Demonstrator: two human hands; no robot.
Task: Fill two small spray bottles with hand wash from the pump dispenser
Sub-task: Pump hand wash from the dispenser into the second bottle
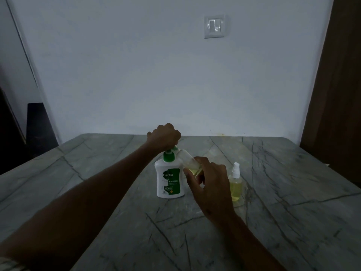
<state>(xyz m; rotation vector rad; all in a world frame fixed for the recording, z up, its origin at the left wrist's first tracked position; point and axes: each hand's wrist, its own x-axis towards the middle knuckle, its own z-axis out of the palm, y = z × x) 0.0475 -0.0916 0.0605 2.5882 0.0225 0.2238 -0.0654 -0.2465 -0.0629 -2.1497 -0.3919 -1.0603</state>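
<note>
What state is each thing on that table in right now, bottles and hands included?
Pump dispenser: upright on the table, pump head under the left hand.
Left hand: on top of the pump head, fingers curled.
Open spray bottle: tilted, mouth at the pump spout, a little yellow liquid inside.
Right hand: grips the tilted bottle.
Capped spray bottle: upright, cap on, largely full of yellow liquid.

Only readable text is on the front label of the white pump dispenser (169, 179) my left hand (165, 136) presses: "Dettol" in white on green, "ORIGINAL" under it, then "99.99" lower down, smaller print too blurred to read.
</note>
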